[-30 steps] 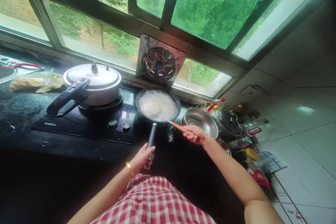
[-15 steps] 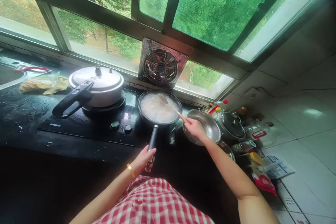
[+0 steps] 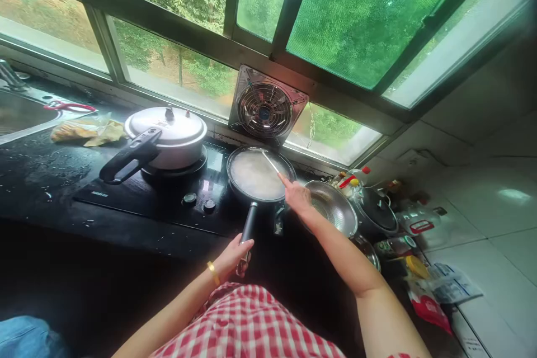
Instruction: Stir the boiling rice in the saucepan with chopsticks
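My left hand (image 3: 237, 254) is wrapped round the black handle of a frying pan (image 3: 250, 222), which sits on the right side of the cooktop. Pale, cloudy, steaming liquid (image 3: 255, 176) fills the pan. In my right hand (image 3: 298, 198) is a long-handled utensil (image 3: 272, 163) with a wooden grip and a thin metal shaft. It slants over the pan toward the far rim; its head is hidden in the liquid or steam. Just under my right forearm lies a perforated metal colander (image 3: 335, 207), to the right of the pan.
A pressure cooker (image 3: 168, 142) stands on the left burner, its handle toward me. Beyond it are a bag of food (image 3: 86, 130), red-handled scissors (image 3: 69, 106) and a sink. A lidded pot (image 3: 377, 210), bottles and packets crowd the right wall. Blue fabric (image 3: 31, 335) shows at lower left.
My right hand has shifted left and the utensil's head, visible earlier in the pan, is now out of sight. The view has turned slightly left, and blue fabric has appeared at lower left.
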The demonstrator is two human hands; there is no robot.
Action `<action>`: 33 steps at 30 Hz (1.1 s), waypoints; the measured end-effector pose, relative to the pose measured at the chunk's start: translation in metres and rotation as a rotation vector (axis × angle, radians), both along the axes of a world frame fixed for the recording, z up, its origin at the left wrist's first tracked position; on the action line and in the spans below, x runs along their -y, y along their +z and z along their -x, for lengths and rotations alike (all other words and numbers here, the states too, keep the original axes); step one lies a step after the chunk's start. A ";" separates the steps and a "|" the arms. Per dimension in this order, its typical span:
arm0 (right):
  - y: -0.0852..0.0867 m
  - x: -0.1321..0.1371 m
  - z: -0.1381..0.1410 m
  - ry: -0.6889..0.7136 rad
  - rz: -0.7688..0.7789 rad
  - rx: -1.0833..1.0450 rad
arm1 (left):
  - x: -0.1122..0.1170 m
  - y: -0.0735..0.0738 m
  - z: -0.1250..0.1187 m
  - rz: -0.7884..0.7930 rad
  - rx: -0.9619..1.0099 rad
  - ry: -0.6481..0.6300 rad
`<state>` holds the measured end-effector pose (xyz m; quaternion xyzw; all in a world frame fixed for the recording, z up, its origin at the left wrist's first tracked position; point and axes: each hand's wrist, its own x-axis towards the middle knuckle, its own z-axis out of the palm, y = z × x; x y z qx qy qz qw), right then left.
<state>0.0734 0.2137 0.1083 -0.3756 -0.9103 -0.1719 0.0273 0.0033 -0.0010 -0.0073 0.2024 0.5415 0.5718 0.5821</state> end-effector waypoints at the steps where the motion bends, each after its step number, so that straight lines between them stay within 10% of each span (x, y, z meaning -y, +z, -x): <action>1: 0.000 0.001 0.003 0.009 0.001 0.008 | 0.000 0.000 0.000 -0.006 0.006 -0.002; 14: 0.001 0.023 0.014 0.101 0.050 0.015 | 0.000 0.000 0.000 -0.014 -0.004 -0.011; 33: 0.000 -0.013 -0.088 -0.100 0.080 -0.039 | -0.001 0.002 0.001 0.017 -0.013 -0.008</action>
